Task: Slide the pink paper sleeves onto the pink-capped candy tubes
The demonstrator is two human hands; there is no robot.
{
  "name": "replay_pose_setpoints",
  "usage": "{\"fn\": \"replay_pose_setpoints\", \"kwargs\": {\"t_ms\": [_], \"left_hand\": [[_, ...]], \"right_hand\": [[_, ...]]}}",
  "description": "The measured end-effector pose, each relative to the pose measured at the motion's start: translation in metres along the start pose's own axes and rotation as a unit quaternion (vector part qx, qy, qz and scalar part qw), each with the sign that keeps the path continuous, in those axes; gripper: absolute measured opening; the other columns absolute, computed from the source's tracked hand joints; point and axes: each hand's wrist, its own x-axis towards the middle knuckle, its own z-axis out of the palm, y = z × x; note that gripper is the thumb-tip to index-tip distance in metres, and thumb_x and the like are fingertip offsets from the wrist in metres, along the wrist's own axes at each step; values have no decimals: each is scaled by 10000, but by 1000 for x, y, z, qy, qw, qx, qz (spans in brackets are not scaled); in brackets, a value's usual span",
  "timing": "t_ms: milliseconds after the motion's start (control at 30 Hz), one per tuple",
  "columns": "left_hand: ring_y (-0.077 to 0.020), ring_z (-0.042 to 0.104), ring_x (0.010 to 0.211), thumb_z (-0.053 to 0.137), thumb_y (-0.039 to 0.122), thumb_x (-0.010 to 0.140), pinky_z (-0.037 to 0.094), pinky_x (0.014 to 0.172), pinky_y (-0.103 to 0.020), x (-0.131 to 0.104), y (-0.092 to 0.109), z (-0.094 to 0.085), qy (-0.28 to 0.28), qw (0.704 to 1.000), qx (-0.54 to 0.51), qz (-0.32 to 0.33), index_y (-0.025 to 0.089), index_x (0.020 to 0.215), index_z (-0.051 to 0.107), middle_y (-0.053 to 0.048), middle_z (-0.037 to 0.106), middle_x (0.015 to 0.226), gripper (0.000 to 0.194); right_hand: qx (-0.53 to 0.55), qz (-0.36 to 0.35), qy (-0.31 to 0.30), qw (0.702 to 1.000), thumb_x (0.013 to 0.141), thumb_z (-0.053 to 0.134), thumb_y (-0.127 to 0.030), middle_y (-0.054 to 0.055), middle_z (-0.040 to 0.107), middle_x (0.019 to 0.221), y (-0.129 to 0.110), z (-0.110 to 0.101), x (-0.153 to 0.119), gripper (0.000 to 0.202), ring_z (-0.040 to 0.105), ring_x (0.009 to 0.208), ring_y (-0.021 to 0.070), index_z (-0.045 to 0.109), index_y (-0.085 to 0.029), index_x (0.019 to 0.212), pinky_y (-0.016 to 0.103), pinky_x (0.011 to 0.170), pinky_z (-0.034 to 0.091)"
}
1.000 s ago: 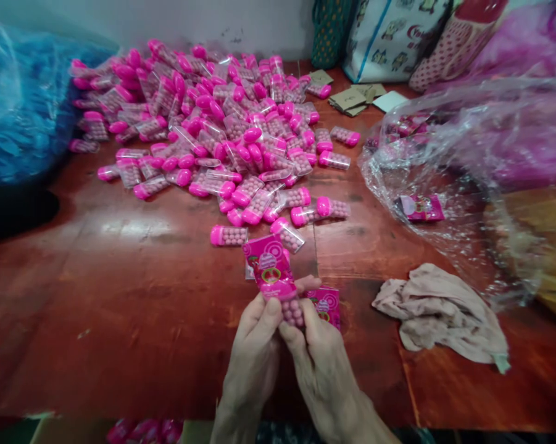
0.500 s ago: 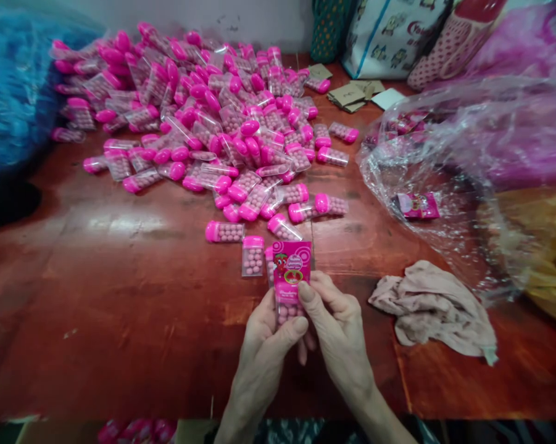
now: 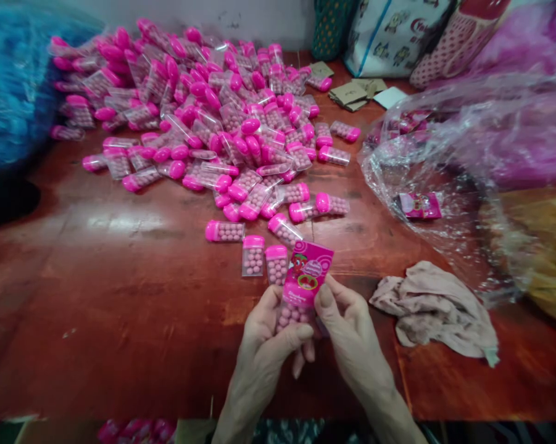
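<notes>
Near the table's front edge, my left hand (image 3: 263, 345) is closed around a clear candy box (image 3: 291, 316) full of pink balls. A pink printed sleeve (image 3: 308, 274) with a strawberry character covers the upper part of that box, so its cap is hidden. My right hand (image 3: 356, 333) pinches the sleeve's right edge between thumb and fingers. Both sleeve and box lean to the right. Just beyond my hands lie two pink-capped candy boxes, one box (image 3: 252, 256) standing apart and another box (image 3: 276, 264) partly behind the sleeve.
A large heap of candy boxes (image 3: 203, 123) spreads over the back of the table (image 3: 120, 296). At right are a clear plastic bag (image 3: 444, 240) with pink sleeves and a crumpled cloth (image 3: 437, 311). Cardboard pieces (image 3: 349, 94) lie behind; a blue bag (image 3: 18, 92) stands left.
The sleeve and the box have tilted and shifted to the right, with my right hand moving the same way. More of the candy box behind the sleeve now shows.
</notes>
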Motion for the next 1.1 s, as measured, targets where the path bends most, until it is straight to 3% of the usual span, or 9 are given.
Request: {"fn": "replay_pose_setpoints", "kwargs": {"t_ms": [167,267,400,533,633,733,833,967,1100], "left_hand": [[-83,519,456,593,165,783,403,376,-140,0,-3,-2,2,1000,-14,10,121,994,578,-15,609,583,216],[-89,542,499,553,189,824,447,441,-161,-1,-2,2,-4,1000,-22,17,93,1036,593,-50,634,628,236],[-102,542,513,530,186,840,463,420,-176,-4,-1,10,22,999,-35,35,107,1029,587,-23,600,619,212],[-98,541,487,522,180,843,458,394,-178,-4,-3,12,51,997,-28,44,128,936,573,-6,592,630,118],[-109,552,477,536,181,834,442,379,-174,-2,-4,9,46,998,-4,45,136,896,555,-3,597,589,79],[-88,527,420,550,181,825,419,370,-160,0,-3,5,17,999,16,31,126,905,543,-11,618,569,97],[-86,543,420,570,169,811,432,381,-156,0,-3,5,7,999,22,29,116,928,542,-20,634,580,131],[-92,569,428,591,148,794,459,373,-161,-2,-2,10,35,999,-5,39,138,932,537,6,619,621,149],[-88,566,414,620,171,779,486,376,-186,0,2,13,64,995,-55,50,176,1033,523,10,636,708,272]], "right_hand": [[65,81,19,994,750,695,-362,-17,650,662,4,-5,4,197,554,501,64,674,-171,790,136,476,473],[82,88,43,992,737,703,-369,-23,622,589,5,-1,4,216,511,410,48,664,-157,750,121,377,431],[76,89,37,992,756,678,-376,-71,505,448,9,8,-1,226,359,266,21,634,-155,745,118,241,311],[58,87,41,994,756,680,-363,-77,478,447,10,8,-5,218,336,283,11,636,-149,760,102,239,281],[113,101,9,988,737,705,-338,-34,582,545,6,1,-2,207,481,375,50,657,-157,823,136,340,419],[123,83,40,988,734,712,-327,17,659,664,5,-5,2,230,608,578,110,680,-155,884,187,533,520],[103,92,59,989,746,695,-347,21,654,624,7,-4,2,213,572,496,95,688,-134,766,158,419,464],[58,122,43,990,749,688,-362,-19,598,533,11,4,-2,260,380,322,21,634,-131,643,119,258,276],[49,103,5,993,784,651,-374,-26,589,596,7,8,-7,226,390,369,28,622,-151,764,131,307,315]]}}
